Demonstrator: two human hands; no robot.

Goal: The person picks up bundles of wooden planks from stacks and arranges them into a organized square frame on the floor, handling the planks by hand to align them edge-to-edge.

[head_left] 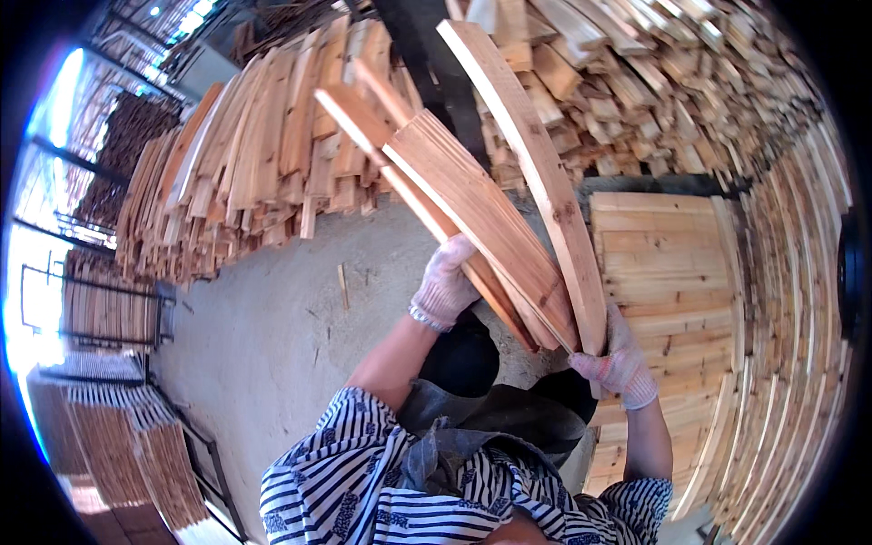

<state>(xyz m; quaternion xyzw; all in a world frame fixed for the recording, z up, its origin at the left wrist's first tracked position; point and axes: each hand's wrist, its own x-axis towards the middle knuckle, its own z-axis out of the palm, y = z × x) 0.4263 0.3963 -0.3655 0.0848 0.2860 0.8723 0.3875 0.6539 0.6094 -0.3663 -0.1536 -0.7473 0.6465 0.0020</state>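
Right hand grips plank by end.

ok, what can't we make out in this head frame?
- Left hand finger ends: head view, hidden beneath the boards.
- Right hand finger ends: head view, hidden behind the long board.
- Exact board count in the bundle: head view, boards overlap.
- Right stack, outer side: head view, cut off by the dark lens rim.
- Outside, far left: head view, washed out by glare.
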